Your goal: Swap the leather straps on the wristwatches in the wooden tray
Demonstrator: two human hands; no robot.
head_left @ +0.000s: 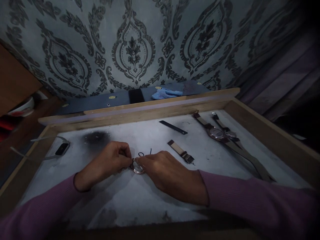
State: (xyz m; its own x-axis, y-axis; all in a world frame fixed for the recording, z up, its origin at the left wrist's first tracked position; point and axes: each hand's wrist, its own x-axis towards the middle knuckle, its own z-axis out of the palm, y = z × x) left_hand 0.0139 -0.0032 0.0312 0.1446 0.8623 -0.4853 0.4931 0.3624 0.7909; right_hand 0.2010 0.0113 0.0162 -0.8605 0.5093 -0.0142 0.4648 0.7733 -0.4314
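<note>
Near the middle of a white-bottomed wooden tray, a round watch case [138, 167] sits between my two hands. My left hand [113, 156] is closed, its thumb and forefinger pinched at the left edge of the case. My right hand [165, 170] is closed over the right side of the case, with its fingertips on the top edge. A thin dark curved piece [141, 154] shows just behind the case. To the right of my right hand lies a short watch strap piece [180, 151] with a buckle.
Two watches with straps [217, 133] lie at the right, a small dark-faced watch [62, 149] at the left. A dark flat strip [173, 127] lies toward the back. Raised wooden edges [150, 110] surround the tray; a blue cloth [167, 93] is behind.
</note>
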